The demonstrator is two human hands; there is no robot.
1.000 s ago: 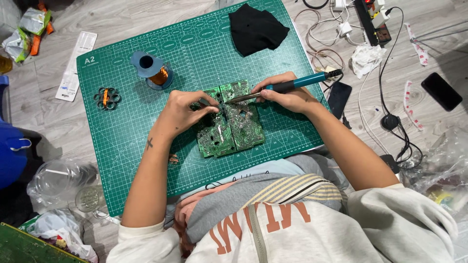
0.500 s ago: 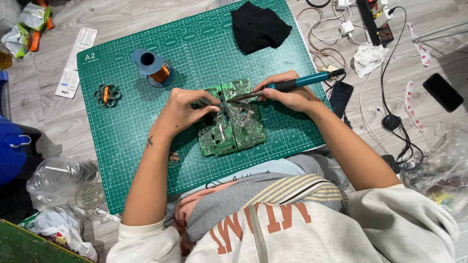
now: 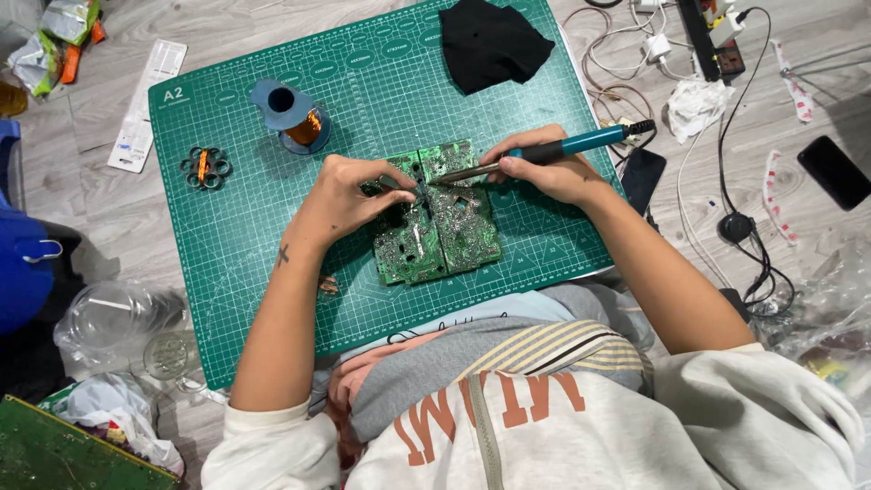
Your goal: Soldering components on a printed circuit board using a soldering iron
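A green circuit board [image 3: 445, 231] lies on a green cutting mat [image 3: 381, 91]. My right hand [image 3: 544, 172] grips a teal soldering iron [image 3: 581, 142], its tip touching the top middle of the board. My left hand [image 3: 349, 195] rests on the board's left side, its fingertips pinching something small next to the iron's tip; what it pinches is too small to tell.
On the mat are a blue spool of copper wire [image 3: 295, 113], a small black coil holder [image 3: 205, 167] and a black cloth [image 3: 490, 41]. Cables, a power strip [image 3: 712, 36] and two dark phones [image 3: 835, 171] lie to the right. Plastic bags and bottles lie on the left.
Both hands stay at the board; the iron's tip and my left fingertips have shifted only slightly.
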